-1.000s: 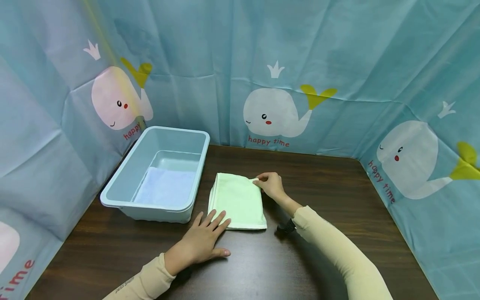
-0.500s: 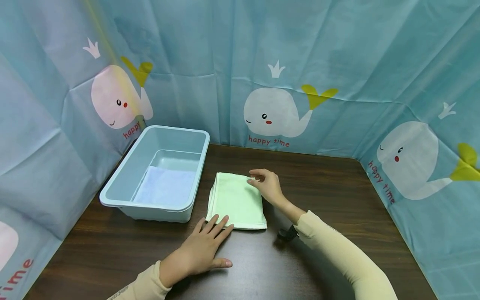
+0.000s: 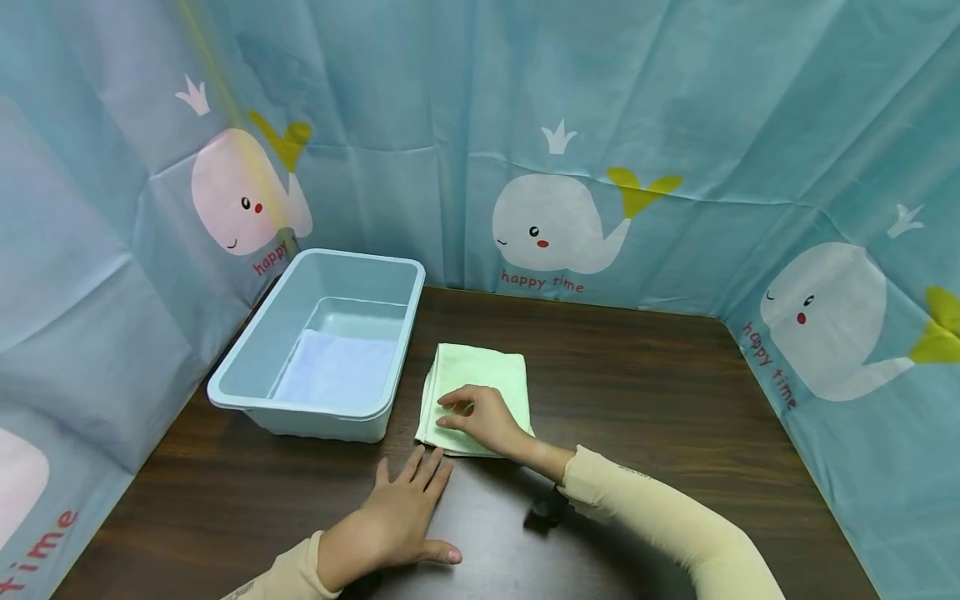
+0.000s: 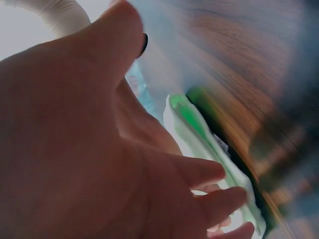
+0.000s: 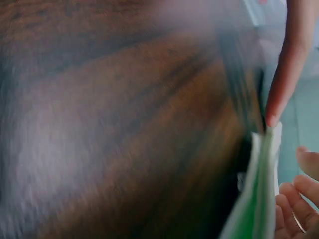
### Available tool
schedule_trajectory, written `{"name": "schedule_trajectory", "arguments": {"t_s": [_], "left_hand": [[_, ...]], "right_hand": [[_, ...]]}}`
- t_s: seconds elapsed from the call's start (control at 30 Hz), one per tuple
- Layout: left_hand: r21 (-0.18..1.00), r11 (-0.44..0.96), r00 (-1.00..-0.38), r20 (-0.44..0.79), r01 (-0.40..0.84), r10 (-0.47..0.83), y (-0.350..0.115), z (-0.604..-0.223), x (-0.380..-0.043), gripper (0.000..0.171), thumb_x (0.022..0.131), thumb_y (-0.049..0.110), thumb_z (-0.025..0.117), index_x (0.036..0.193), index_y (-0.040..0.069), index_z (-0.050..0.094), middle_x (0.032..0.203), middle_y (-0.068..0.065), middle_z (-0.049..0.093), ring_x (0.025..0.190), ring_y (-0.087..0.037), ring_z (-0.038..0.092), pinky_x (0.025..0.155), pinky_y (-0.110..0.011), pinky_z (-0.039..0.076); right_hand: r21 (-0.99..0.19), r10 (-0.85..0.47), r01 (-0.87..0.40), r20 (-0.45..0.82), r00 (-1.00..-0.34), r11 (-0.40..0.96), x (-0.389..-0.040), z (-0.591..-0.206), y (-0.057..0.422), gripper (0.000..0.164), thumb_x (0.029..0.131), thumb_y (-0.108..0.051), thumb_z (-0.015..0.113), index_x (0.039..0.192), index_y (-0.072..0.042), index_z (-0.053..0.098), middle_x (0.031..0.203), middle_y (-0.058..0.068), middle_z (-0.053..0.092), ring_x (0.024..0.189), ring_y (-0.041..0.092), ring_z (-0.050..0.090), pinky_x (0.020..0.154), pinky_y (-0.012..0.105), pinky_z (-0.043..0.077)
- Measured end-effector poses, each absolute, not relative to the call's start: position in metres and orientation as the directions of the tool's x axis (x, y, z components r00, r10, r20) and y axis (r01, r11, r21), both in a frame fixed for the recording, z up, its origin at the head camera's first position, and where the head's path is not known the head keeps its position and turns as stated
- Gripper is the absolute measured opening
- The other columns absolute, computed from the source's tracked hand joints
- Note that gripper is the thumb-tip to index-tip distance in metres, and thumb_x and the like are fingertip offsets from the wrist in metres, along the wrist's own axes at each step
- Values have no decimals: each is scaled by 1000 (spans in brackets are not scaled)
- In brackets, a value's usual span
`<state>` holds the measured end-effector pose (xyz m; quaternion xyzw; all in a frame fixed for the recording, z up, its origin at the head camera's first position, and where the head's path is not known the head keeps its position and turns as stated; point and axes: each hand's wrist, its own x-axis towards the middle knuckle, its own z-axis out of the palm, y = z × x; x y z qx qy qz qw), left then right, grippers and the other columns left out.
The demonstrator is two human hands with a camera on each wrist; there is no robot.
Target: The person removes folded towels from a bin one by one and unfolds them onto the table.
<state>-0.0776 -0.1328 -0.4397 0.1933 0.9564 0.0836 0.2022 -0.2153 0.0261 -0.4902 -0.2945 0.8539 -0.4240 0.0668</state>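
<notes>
Two grips of mine are out over the dark wooden counter [image 3: 637,375]. My right grip [image 3: 483,421] is above the towel [image 3: 483,371], over its near half. Its thumb and forefinger stand apart, with a gap between the tips, and the fingers bend loosely. I cannot tell whether any tip touches the fabric. My left grip [image 3: 401,517] is at the towel's near left corner, palm down, fingers straight and spread, thumb stretched off to the right. Its fingertips are right by the near edge; whether they touch it I cannot tell.

The towel is pale green and lies flat on the counter in a folded, squarish stack. Its layers show along the left side, and in the left wrist view they show again past my fingers. The right wrist view is blurred, mostly wood grain, with the green edge at the lower right.

To the left of the towel, and apart from it, stands a light blue tub [image 3: 315,422]. A pale blue cloth [image 3: 337,371] lies on its bottom. A small black object [image 3: 546,510] shows beneath my right cuff [image 3: 581,479]. Behind it all hangs a blue curtain [image 3: 375,83] printed with whales [image 3: 547,221], crowns and red lettering.
</notes>
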Motion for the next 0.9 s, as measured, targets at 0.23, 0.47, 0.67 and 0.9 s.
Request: {"name": "schedule_trajectory", "arguments": {"t_s": [0.23, 0.47, 0.67, 0.9], "left_hand": [[243, 929, -860, -368, 279, 355, -141, -440, -79, 118, 63, 73, 75, 150, 1, 39, 158, -23, 34, 148, -47, 27, 103, -83, 22], [240, 936, -869, -367, 257, 332, -147, -439, -80, 119, 61, 71, 78, 148, -1, 41, 156, -24, 39, 147, -47, 30, 102, -84, 22], [249, 936, -871, -366, 248, 329, -150, -440, -81, 119, 61, 70, 79, 149, -1, 39, 157, -24, 37, 146, -48, 32, 102, -83, 22], [253, 934, -873, -355, 254, 334, -150, -441, -83, 119, 61, 68, 80, 147, -3, 40, 156, -25, 38, 145, -48, 32, 103, -83, 21]], "right_hand": [[-678, -577, -528, 184, -796, 512, -208, -497, 15, 33, 78, -30, 84, 104, -11, 75, 100, 0, 76, 94, 14, 68, 84, 26, 54], [-573, -577, -579, 213, -788, 580, -203, -502, 8, 37, 69, -42, 89, 91, -16, 72, 90, -7, 71, 87, 7, 58, 82, 21, 49], [-533, -567, -579, 209, -797, 617, -201, -504, 4, 32, 71, -39, 88, 85, -17, 69, 88, -8, 68, 84, 6, 53, 79, 20, 48], [-553, -561, -577, 223, -797, 600, -200, -506, 4, 15, 79, -28, 82, 81, -17, 72, 87, -6, 65, 84, 7, 54, 77, 19, 47]]}}
